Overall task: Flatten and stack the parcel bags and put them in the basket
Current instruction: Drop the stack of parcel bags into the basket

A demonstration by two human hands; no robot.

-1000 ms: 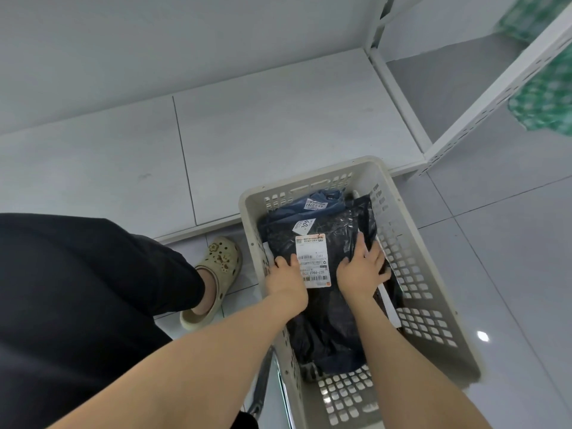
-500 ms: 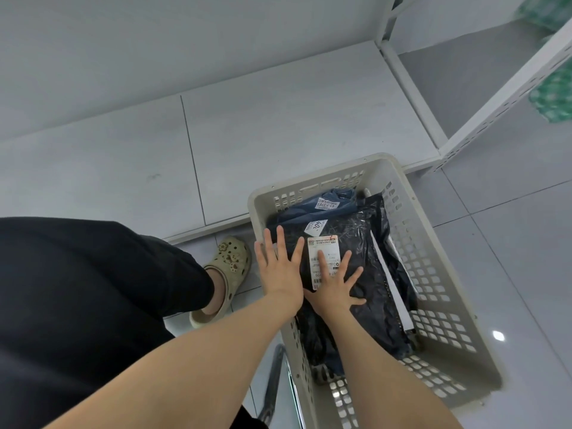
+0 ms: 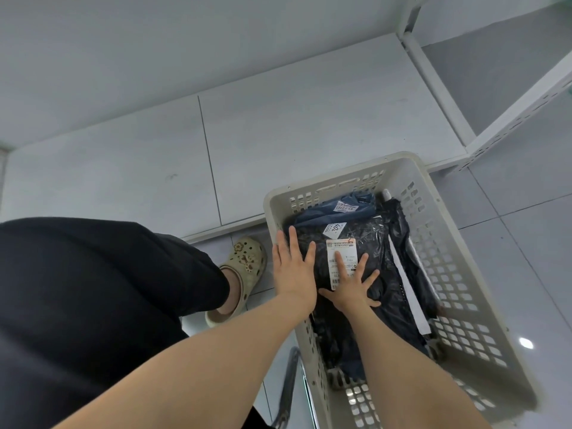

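- The beige slotted basket (image 3: 449,275) stands on the tiled floor (image 3: 526,243), just in front of a low white shelf (image 3: 278,134).
- The parcel bags lie stacked inside the basket. The top bag (image 3: 370,243) is dark, glossy plastic with a white shipping label (image 3: 342,246) stuck to it.
- A blue bag (image 3: 328,213) with a small white tag shows from under the top bag at the far end of the basket.
- Another black bag (image 3: 399,224) lies along the right wall, with a white strip (image 3: 405,289) showing beside it.
- The left hand (image 3: 292,270) lies flat with its fingers straight and close together. It presses on the left edge of the top bag, next to the basket's left wall.
- The right hand (image 3: 351,289) is spread wide, palm down on the top bag, and its fingers (image 3: 339,261) reach onto the label.
- Neither hand grips anything, and the two hands lie side by side, nearly touching.
- A beige clog (image 3: 246,258) and a black trouser leg (image 3: 93,289) are to the left of the basket.
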